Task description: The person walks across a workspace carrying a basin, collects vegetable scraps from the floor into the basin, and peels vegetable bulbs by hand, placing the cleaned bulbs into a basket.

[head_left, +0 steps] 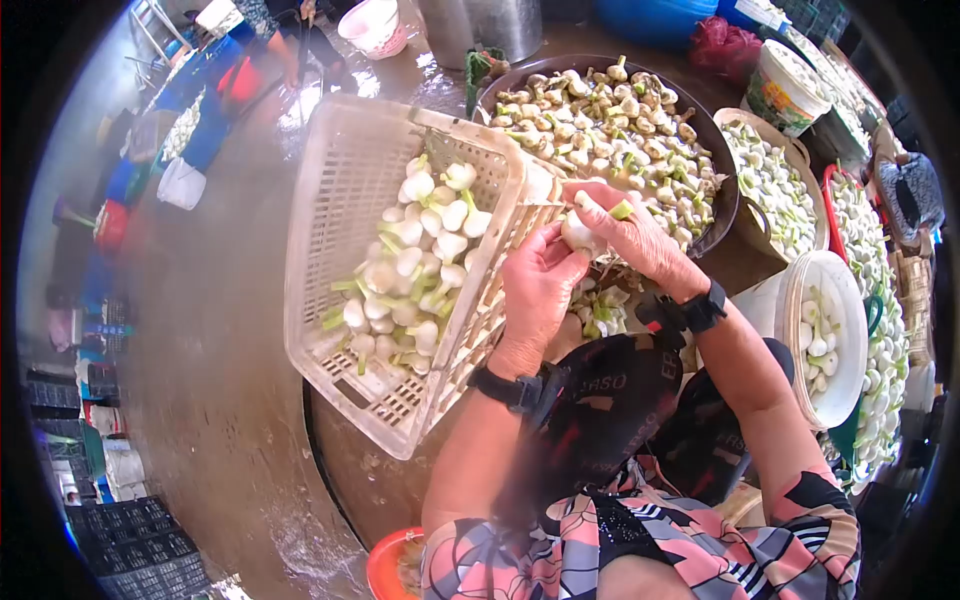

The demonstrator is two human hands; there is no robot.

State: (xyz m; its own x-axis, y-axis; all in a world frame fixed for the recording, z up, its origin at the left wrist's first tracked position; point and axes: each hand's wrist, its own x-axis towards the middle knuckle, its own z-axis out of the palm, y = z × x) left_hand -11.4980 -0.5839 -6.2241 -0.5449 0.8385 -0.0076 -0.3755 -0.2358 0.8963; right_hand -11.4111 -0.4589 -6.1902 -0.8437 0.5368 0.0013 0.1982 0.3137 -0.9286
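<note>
Between my two hands is a white garlic bulb [580, 234] with a short green stem stub. My left hand [541, 275] pinches it from below, thumb and fingers closed on it. From the right, my right hand [635, 232] holds the same bulb, its thumb along the top. Just left of my hands, a white plastic crate [345, 135] stands tilted in view, with peeled garlic bulbs [408, 262] inside. Beyond my hands is a large dark basin [728, 165] of browner, unpeeled garlic [590, 115]. Loose peelings [605, 308] lie below my hands.
A white bucket [855, 330] with garlic stands at my right, near a basket [815, 185] and a long heap of garlic [880, 300]. A metal pot [480, 30] is at the back, an orange-red tub [385, 565] at the bottom. Another person [910, 195] is at the far right.
</note>
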